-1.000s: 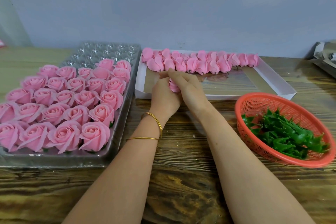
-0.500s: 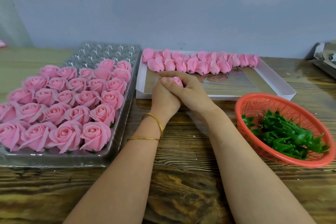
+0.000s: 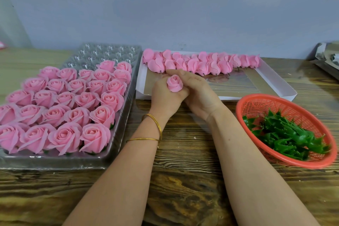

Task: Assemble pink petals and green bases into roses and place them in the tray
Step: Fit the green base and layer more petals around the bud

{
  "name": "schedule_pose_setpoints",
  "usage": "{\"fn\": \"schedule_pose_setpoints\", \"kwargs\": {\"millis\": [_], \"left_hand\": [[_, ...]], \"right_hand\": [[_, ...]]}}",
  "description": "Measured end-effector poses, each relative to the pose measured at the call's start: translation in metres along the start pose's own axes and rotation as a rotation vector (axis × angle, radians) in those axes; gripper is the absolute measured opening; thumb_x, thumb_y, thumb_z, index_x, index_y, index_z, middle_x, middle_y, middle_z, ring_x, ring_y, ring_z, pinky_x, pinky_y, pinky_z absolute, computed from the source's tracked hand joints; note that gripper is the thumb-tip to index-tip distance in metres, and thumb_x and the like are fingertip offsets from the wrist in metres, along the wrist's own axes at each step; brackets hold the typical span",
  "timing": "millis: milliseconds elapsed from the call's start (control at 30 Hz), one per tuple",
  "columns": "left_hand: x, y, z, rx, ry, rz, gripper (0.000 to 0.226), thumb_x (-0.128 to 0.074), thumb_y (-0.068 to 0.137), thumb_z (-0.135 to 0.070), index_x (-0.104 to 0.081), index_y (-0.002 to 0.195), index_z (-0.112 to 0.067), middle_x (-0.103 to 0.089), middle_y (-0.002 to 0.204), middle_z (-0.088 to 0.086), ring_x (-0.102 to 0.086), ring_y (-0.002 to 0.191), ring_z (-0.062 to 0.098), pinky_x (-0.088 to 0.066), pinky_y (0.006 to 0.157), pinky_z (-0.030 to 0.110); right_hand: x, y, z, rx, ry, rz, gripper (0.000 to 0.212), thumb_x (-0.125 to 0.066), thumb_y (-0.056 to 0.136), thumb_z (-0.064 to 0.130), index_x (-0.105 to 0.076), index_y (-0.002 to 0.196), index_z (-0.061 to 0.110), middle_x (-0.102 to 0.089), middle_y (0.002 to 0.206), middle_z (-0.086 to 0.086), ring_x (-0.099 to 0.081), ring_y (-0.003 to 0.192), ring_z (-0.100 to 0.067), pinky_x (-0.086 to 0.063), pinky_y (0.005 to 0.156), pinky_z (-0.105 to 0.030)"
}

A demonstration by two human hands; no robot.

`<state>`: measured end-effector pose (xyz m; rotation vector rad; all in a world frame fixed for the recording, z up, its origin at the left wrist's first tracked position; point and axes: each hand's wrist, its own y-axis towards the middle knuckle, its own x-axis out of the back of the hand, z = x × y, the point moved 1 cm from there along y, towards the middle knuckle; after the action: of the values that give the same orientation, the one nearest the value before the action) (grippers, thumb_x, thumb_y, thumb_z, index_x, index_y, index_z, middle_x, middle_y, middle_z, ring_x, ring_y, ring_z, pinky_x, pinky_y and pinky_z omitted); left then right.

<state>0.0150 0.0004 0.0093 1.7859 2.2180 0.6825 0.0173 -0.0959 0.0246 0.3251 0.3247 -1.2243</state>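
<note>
As hands (image 3: 165,97) (image 3: 200,93) cup it, the soft pink bud (image 3: 174,83) spirals.

No text, label, brand, number or sign can be read anywhere in view.
</note>
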Motion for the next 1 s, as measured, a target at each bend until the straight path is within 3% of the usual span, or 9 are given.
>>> {"fn": "schedule_pose_setpoints", "kwargs": {"millis": [100, 267, 533, 633, 733, 900, 1000], "left_hand": [[0.0, 0.001, 0.002, 0.012, 0.004, 0.01, 0.029, -0.074, 0.073, -0.009, -0.058, 0.07, -0.033, -0.064, 0.071, -0.009, -0.067, 0.078, 0.02, -0.057, 0.07, 0.04], [0.0, 0.002, 0.005, 0.019, 0.02, 0.022, 0.023, -0.069, 0.075, -0.013, -0.058, 0.071, -0.033, -0.065, 0.073, -0.004, -0.065, 0.077, 0.012, -0.056, 0.07, 0.033], [-0.001, 0.004, 0.009, -0.011, 0.068, -0.008, 0.018, -0.063, 0.072, -0.024, -0.054, 0.062, -0.035, -0.059, 0.061, -0.013, -0.059, 0.066, 0.001, -0.049, 0.058, 0.018], [-0.002, 0.005, 0.011, -0.014, 0.04, -0.001, 0.018, -0.065, 0.069, -0.026, -0.058, 0.062, -0.042, -0.061, 0.065, -0.025, -0.059, 0.066, -0.007, -0.044, 0.054, 0.007], [-0.003, 0.004, 0.012, -0.017, 0.053, 0.002, 0.015, -0.066, 0.07, -0.029, -0.055, 0.062, -0.038, -0.06, 0.067, -0.031, -0.059, 0.066, -0.01, -0.041, 0.053, 0.004], [-0.003, 0.005, 0.013, -0.006, 0.06, 0.014, 0.019, -0.071, 0.071, -0.022, -0.058, 0.063, -0.034, -0.06, 0.064, -0.03, -0.058, 0.064, -0.009, -0.042, 0.052, 0.005], [-0.001, 0.003, 0.01, 0.033, -0.034, 0.027, 0.02, -0.072, 0.067, -0.019, -0.062, 0.066, -0.036, -0.062, 0.061, -0.022, -0.059, 0.062, 0.0, -0.051, 0.058, 0.02]], "right_hand": [[0.0, 0.0, -0.001, 0.02, -0.013, 0.005, 0.034, -0.065, 0.075, 0.023, -0.069, 0.104, 0.006, -0.072, 0.099, -0.008, -0.067, 0.096, -0.016, -0.054, 0.089, -0.025], [-0.001, -0.001, -0.003, 0.049, -0.061, -0.001, 0.033, -0.069, 0.075, 0.015, -0.069, 0.106, 0.006, -0.073, 0.094, -0.007, -0.068, 0.09, -0.015, -0.055, 0.085, -0.025], [-0.002, -0.002, -0.003, 0.041, -0.067, 0.014, 0.038, -0.073, 0.068, 0.007, -0.07, 0.106, 0.006, -0.073, 0.095, -0.008, -0.065, 0.094, -0.019, -0.052, 0.094, -0.031], [-0.002, -0.002, -0.002, 0.033, -0.073, 0.011, 0.039, -0.074, 0.065, 0.005, -0.07, 0.104, 0.007, -0.073, 0.095, -0.008, -0.065, 0.095, -0.019, -0.051, 0.095, -0.031], [-0.002, -0.002, -0.002, 0.026, -0.096, 0.005, 0.044, -0.073, 0.064, 0.003, -0.069, 0.107, 0.006, -0.072, 0.097, -0.009, -0.065, 0.097, -0.019, -0.051, 0.097, -0.03], [-0.002, -0.004, 0.002, -0.009, -0.1, 0.013, 0.043, -0.068, 0.069, -0.002, -0.067, 0.111, 0.004, -0.071, 0.097, -0.009, -0.066, 0.096, -0.018, -0.052, 0.094, -0.03], [-0.002, -0.003, 0.007, 0.012, -0.061, -0.031, 0.029, -0.06, 0.08, -0.003, -0.066, 0.108, 0.001, -0.068, 0.099, -0.013, -0.064, 0.092, -0.02, -0.052, 0.085, -0.028]]}}
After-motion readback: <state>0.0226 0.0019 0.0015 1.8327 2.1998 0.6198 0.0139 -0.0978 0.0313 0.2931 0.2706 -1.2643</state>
